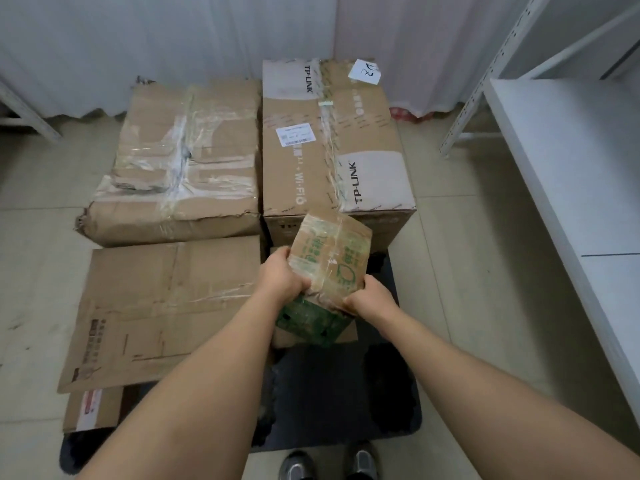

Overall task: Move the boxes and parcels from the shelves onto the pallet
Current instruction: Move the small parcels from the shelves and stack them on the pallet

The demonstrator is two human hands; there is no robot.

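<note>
Hands met at the centre of the frame on a small carton with green print [330, 252], and I saw both of them gripping it. My left hand [281, 275] was curled round its near left corner, fingers wrapped onto the left face and thumb toward the taped top. My right hand [369, 296] clutched the near right corner, fingers tucked under the crumpled edge, so the carton sat between the two fists, tilted, its far end pointing up the frame. It hung just in front of the tall TP-LINK box [332, 140] that stood at upper centre, and I could not tell whether the two touched. Under the held carton lay a green-printed parcel [311, 320] on a dark pallet [391, 393] at lower centre. Left of centre, a battered taped box [180, 161] stood beside the TP-LINK box, and below it in the frame a flat brown box [156, 306] overlapped a smaller box with a red label [91, 408]. White shelving [561, 161] ran down the right edge, over a tiled floor [460, 244].
</note>
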